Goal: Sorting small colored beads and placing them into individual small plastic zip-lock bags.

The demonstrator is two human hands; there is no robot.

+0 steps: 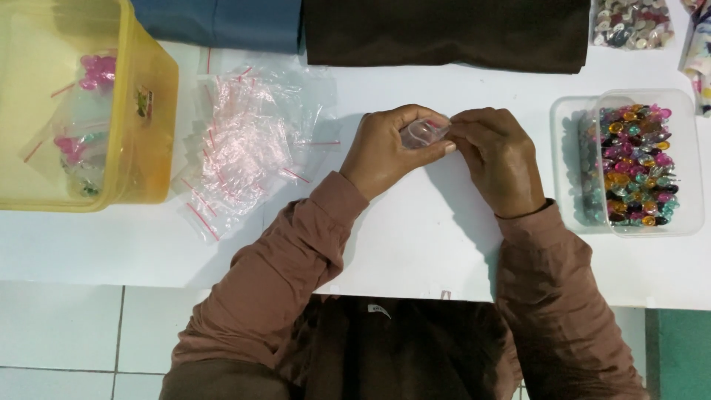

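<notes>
Both hands [444, 152] pinch small clear bag [424, 133] between.

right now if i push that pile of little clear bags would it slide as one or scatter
Probably scatter: the pile of bags lies loose and fanned out on the table. They look thin and crinkled, so likely floppy, light and slippery against each other.

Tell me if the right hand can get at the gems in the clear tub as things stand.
Probably yes: the clear tub of gems sits open just beside the right hand, nothing between, though it and the left hand pinch a small clear bag.
</notes>
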